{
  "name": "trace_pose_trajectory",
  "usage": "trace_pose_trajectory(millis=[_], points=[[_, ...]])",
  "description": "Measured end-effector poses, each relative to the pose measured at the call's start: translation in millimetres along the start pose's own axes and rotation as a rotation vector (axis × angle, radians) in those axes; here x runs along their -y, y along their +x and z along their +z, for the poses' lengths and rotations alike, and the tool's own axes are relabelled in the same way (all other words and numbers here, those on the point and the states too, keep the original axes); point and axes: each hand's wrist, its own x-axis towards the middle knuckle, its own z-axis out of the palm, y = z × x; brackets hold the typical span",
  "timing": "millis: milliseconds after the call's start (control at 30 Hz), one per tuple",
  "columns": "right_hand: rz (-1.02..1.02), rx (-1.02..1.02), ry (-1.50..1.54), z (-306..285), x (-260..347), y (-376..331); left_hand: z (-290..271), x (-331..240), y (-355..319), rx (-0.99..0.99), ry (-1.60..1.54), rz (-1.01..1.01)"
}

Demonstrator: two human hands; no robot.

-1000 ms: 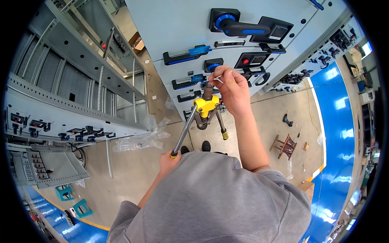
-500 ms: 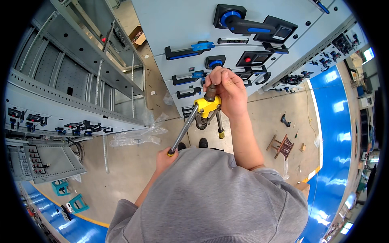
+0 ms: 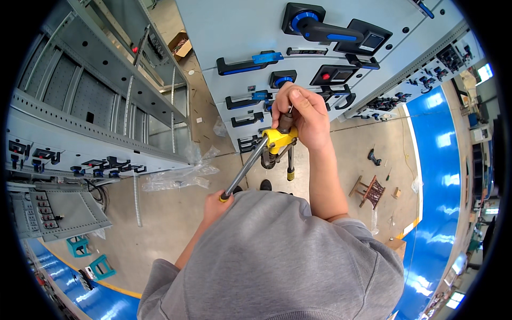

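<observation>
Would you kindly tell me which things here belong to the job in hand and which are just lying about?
In use:
riveter
left hand on its handle
right hand at its head
cabinet panel

Lying about:
plastic wrap
cardboard box
stools

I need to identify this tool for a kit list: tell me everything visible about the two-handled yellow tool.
The yellow tool has a yellow head, a dark nose and two long grey metal handles with yellow tips. Its nose is pressed against the pale cabinet panel. The right hand grips the head; the left hand holds the end of one handle. The other handle hangs free, spread apart.
</observation>
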Motion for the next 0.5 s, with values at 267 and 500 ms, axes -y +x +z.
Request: trace_pose_trajectory(millis=[267,500], points=[[-0.034,0.04,-0.263,3,-4,-1,4,-2,-1,-0.014,-0.045,-0.007],[0.057,0.286,-0.13,-17,-34,-20,4,11,-1,-0.055,-0.042,-0.054]])
